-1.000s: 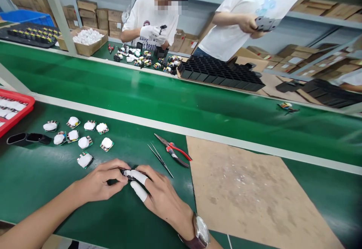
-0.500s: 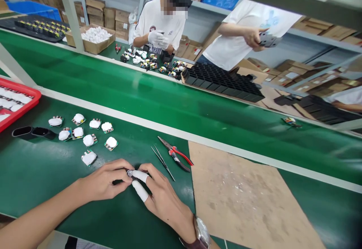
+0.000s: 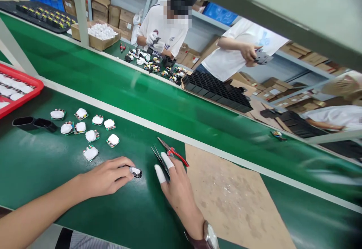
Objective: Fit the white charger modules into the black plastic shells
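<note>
My left hand (image 3: 113,175) is closed around a small black casing (image 3: 136,172); its open end faces right and shows something white and clear inside. My right hand (image 3: 181,188), with white finger cots on thumb and index finger, is over the table with those two fingers apart. Between them lie the metal tweezers (image 3: 156,153), partly covered by the index finger. Just beyond are red-handled pliers (image 3: 170,151), also partly hidden by this hand. Several small circuit boards with white padding (image 3: 91,153) lie beyond my left hand.
Two empty black casings (image 3: 24,122) stand at the left by a red tray (image 3: 34,93). A cardboard sheet (image 3: 226,196) lies right of my right hand. Past the white rail runs a green conveyor (image 3: 141,98). Across it, a co-worker (image 3: 166,30) in white gloves handles a dark part.
My right hand has let go of the black casing and moved right to the tweezers. My left hand still holds the casing, whose open end now shows. The camera view has shifted slightly.
</note>
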Tool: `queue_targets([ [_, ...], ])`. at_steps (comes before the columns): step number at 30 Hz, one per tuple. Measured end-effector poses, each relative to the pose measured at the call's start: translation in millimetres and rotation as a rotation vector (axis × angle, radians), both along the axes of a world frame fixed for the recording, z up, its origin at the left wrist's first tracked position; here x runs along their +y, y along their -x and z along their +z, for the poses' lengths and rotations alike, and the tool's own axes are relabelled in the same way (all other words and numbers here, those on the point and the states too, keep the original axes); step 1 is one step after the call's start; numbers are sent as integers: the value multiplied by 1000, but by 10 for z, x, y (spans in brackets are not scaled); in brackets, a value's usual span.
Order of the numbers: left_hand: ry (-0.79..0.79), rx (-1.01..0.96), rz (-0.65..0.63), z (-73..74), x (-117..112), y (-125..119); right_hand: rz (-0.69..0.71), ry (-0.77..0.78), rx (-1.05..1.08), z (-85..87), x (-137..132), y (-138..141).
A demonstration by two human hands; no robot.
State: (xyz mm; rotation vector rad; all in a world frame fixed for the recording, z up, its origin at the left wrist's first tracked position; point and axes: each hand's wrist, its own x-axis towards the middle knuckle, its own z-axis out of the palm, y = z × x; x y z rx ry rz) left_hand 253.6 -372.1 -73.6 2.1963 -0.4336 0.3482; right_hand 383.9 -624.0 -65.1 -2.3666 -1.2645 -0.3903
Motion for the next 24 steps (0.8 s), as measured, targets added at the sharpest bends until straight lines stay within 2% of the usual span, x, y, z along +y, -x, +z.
queue_targets([
  [2, -22, 22, -3, -14, -2, 11, -49, 54, -82, -95, -57, -76],
  [4, -14, 75, 8, -24, -3, 22, 3, 49, -61, -105, -66, -67],
  [8, 24, 216, 76, -38, -6, 42, 138, 3, 82, 106, -23, 164],
  [11, 19, 235, 95, -51, -15, 45, 181, 48, 34, 276, -21, 317],
  [13, 23, 236, 104, -63, -20, 43, 176, 65, -5, 326, -38, 350],
  [24, 60, 240, 123, -125, -16, 50, 150, 77, -20, 274, -43, 302],
])
